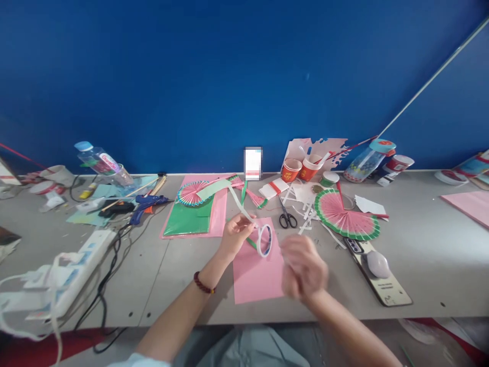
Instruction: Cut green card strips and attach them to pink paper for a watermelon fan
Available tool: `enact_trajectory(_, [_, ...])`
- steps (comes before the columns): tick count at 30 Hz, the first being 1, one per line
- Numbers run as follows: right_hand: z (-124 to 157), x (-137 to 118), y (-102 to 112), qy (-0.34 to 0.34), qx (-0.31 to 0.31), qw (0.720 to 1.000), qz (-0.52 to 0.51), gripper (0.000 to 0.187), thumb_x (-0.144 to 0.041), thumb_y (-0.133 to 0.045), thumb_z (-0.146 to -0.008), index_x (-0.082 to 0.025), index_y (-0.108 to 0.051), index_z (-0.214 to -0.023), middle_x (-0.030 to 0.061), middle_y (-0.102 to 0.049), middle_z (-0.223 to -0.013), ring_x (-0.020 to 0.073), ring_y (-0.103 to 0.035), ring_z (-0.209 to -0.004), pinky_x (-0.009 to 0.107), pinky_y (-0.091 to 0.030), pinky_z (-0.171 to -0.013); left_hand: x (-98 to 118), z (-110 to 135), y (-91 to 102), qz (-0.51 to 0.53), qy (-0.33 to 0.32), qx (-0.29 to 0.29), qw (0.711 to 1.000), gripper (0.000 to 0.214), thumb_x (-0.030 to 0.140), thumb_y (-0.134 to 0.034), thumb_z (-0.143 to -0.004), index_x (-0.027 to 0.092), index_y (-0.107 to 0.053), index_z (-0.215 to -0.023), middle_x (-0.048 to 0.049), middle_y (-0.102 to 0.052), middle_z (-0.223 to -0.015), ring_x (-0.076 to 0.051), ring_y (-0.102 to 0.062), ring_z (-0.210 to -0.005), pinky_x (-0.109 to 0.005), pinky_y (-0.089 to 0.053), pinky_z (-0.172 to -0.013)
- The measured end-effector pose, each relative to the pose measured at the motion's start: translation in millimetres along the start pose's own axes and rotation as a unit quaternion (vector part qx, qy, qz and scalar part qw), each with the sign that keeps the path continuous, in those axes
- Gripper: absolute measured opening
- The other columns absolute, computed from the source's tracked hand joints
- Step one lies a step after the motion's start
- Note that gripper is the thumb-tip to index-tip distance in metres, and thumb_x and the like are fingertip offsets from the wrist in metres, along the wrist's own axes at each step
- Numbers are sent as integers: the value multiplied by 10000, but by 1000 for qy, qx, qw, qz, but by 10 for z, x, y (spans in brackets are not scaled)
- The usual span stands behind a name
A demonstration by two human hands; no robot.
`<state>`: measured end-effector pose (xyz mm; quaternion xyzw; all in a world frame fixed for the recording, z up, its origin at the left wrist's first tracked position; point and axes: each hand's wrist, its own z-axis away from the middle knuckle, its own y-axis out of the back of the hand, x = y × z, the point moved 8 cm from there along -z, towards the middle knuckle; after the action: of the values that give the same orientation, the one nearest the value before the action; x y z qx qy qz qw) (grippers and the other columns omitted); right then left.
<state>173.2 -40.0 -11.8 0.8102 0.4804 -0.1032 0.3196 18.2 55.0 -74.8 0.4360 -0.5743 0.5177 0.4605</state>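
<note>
My left hand (239, 232), with a beaded bracelet on its wrist, pinches a white strip beside a roll of white double-sided tape (259, 243). The strip runs up from the roll toward a pale green paper strip (214, 188). The roll stands on edge over a pink sheet of paper (252, 280), and a bit of green shows behind it. My right hand (304, 266) hovers to the right of the roll, smeared by motion, so its fingers cannot be made out clearly.
Black-handled scissors (288, 219) lie beyond the pink sheet. To the right are a watermelon-coloured paper fan (347, 216) and a phone (382, 280) with a mouse on it. A blue glue gun (147, 206), green paper pack (189, 219) and power strip (82, 272) lie left.
</note>
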Motion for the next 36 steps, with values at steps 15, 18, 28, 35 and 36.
enact_trajectory(15, [-55,584,-581,-307,-143,935,-104,356,-345,-552,-844,-219,-454,-1162,-47,-589,-628,109,-518,-477,218,-415,-478,68,5,-28,-7,-11,-12,1000,245,351,-702,-739,175,-653,-903,-21,-623,-789,-118,-580,-700,-225,-481,-655])
enact_trajectory(18, [-42,590,-664,-318,-156,920,-169,375,-332,-554,-839,-211,-456,-1180,-64,-531,-593,105,-496,-475,217,-420,-483,79,5,-26,-18,-16,-13,1000,247,359,-693,-744,174,-653,-903,-23,-628,-791,-122,-585,-694,-223,-475,-631])
enact_trajectory(28, [30,675,-733,-380,-154,855,-316,405,-169,-430,-792,-218,-463,-1193,-64,-522,-626,99,-512,-491,215,-430,-482,108,37,-68,-22,-19,-17,999,246,362,-688,-754,185,-657,-923,-41,-659,-849,-146,-617,-756,-272,-514,-715])
enact_trajectory(35, [-4,678,-668,-366,-148,882,-257,351,-193,-447,-814,-205,-509,-1159,-47,-563,-607,113,-509,-528,213,-389,-490,73,33,-69,-25,-12,-15,999,239,374,-685,-756,179,-657,-891,-42,-664,-844,-159,-628,-783,-272,-519,-722])
enact_trajectory(36, [-10,676,-663,-362,-149,887,-247,329,-214,-455,-828,-202,-516,-1152,-44,-568,-602,119,-515,-534,219,-394,-498,71,32,-70,-28,-15,-16,999,231,373,-682,-759,180,-658,-884,-37,-663,-828,-153,-623,-764,-263,-514,-706])
